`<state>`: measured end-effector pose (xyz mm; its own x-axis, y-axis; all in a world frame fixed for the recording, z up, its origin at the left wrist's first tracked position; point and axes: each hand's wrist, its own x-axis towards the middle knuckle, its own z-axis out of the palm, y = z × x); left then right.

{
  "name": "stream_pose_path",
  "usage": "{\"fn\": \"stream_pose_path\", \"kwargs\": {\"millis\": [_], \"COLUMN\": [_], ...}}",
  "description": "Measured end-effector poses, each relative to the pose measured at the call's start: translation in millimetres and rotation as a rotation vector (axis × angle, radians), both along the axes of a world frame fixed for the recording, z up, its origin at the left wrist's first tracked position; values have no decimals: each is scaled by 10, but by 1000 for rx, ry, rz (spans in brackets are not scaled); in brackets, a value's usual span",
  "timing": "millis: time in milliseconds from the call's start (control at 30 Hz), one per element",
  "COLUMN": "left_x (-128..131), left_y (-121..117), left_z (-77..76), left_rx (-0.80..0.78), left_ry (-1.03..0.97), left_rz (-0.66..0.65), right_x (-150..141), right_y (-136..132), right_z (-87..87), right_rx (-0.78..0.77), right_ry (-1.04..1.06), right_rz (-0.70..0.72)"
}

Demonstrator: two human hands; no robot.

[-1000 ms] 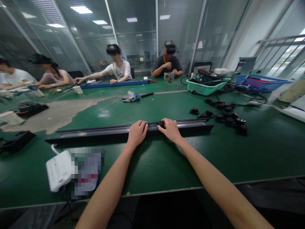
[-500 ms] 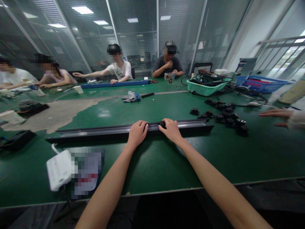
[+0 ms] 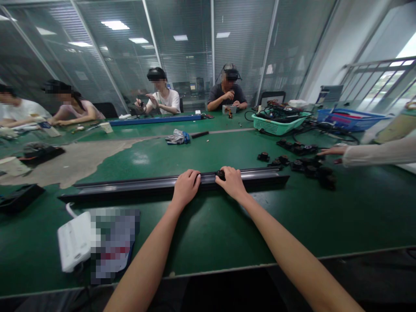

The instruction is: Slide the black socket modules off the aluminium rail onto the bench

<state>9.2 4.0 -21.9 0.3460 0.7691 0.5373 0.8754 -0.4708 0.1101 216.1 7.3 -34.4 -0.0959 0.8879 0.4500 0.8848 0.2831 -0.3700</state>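
Note:
A long black metal rail [image 3: 156,185] with a shiny channel lies across the green table in front of me. My left hand [image 3: 186,188] is wrapped over the rail near its middle, fingers closed on its edges. Just to the right, my right hand [image 3: 232,182] grips a small black part [image 3: 220,174] that sits in the channel; the hand hides most of it. Several similar black parts [image 3: 307,167] lie in a loose group beyond the rail's right end.
A co-worker's hand [image 3: 334,151] reaches over the black parts from the right. Behind them stand a green basket [image 3: 276,125] of cables and a blue basket [image 3: 354,120]. A white box [image 3: 74,242] lies front left, a grey glove [image 3: 177,137] farther back. Other people sit across the table.
From the right, a co-worker's hand has moved in to the black parts. The person opposite has drawn back an outstretched arm. My hands keep their places on the rail and small part.

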Motion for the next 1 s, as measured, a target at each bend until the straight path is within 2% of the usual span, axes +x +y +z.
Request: {"fn": "stream_pose_path", "kwargs": {"millis": [667, 1000], "left_x": [6, 9], "left_y": [7, 11], "left_z": [-23, -23], "left_rx": [-8, 3], "left_ry": [-1, 3], "left_rz": [3, -1], "right_x": [3, -48], "right_y": [-23, -48], "right_z": [22, 21], "right_rx": [1, -3], "right_ry": [-25, -37], "right_rz": [-15, -70]}}
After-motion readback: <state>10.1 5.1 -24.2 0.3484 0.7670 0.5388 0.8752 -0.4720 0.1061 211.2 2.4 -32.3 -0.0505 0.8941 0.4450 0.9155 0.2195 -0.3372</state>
